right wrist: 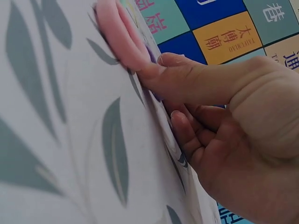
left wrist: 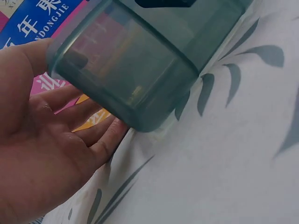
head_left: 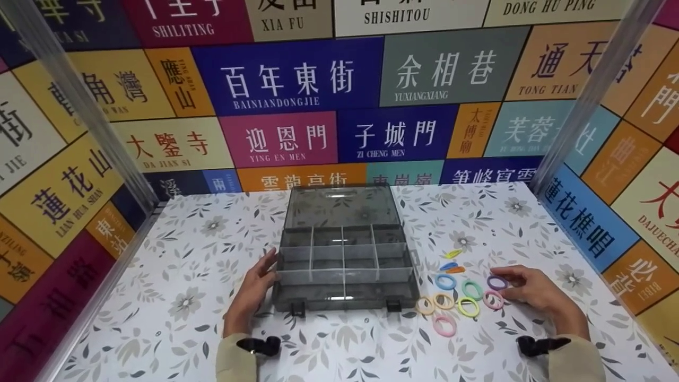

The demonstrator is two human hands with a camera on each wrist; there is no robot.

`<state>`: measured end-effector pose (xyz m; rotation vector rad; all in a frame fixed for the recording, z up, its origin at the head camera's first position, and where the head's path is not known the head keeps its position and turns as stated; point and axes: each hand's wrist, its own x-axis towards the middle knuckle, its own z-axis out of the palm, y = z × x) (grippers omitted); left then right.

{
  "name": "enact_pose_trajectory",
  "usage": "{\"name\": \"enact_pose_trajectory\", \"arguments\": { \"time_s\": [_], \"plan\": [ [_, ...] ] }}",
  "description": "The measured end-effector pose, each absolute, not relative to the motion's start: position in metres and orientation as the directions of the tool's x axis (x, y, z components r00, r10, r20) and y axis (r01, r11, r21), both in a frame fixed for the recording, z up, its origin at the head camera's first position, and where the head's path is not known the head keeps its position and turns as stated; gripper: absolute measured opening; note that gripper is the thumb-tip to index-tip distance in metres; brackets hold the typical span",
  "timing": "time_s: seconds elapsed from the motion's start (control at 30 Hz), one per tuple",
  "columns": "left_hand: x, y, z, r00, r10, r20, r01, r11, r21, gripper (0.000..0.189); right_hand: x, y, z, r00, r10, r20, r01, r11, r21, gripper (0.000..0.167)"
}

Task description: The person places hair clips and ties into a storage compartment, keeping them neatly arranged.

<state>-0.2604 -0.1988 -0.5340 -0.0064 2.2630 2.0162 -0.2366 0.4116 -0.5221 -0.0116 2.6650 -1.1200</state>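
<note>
A smoky clear compartment box [head_left: 345,276] stands on the table with its lid [head_left: 342,207] raised at the back. My left hand [head_left: 258,281] rests against the box's left wall, fingers extended; in the left wrist view the fingers [left wrist: 88,116] pass behind its corner. To the right of the box, my right hand [head_left: 533,292] pinches a purple hair tie [head_left: 497,281] between thumb and index finger. The thumb tip also meets a pink hair tie [head_left: 494,300], seen close up in the right wrist view. Several other hair ties lie beside these, among them a green one [head_left: 472,289].
Yellow [head_left: 453,254], blue [head_left: 449,266] and orange [head_left: 455,269] hair clips lie behind the hair ties. A second pink hair tie [head_left: 444,326] is nearest the front. The leaf-patterned tabletop [head_left: 185,339] is bounded by sign-printed walls [head_left: 286,79] at the back and sides.
</note>
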Motion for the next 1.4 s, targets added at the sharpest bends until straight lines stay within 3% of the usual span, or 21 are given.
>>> {"name": "enact_pose_trajectory", "arguments": {
  "time_s": [0.37, 1.03, 1.4],
  "plan": [
    [-0.259, -0.193, -0.533, -0.991, 0.016, -0.135, -0.131, 0.135, 0.982, 0.065, -0.237, 0.405, -0.523, -0.966, -0.054, -0.254, 0.149, 0.686, -0.712, 0.065],
    [-0.259, -0.195, -0.536, -0.986, 0.002, -0.165, -0.164, 0.11, 0.98, 0.065, -0.237, 0.396, -0.523, -0.977, -0.039, -0.211, 0.124, 0.698, -0.705, 0.048],
    [-0.257, -0.192, -0.534, -0.991, 0.011, -0.132, -0.13, 0.108, 0.986, 0.065, -0.236, 0.395, -0.521, -0.967, -0.004, -0.253, 0.181, 0.689, -0.702, 0.062]
  ]
}}
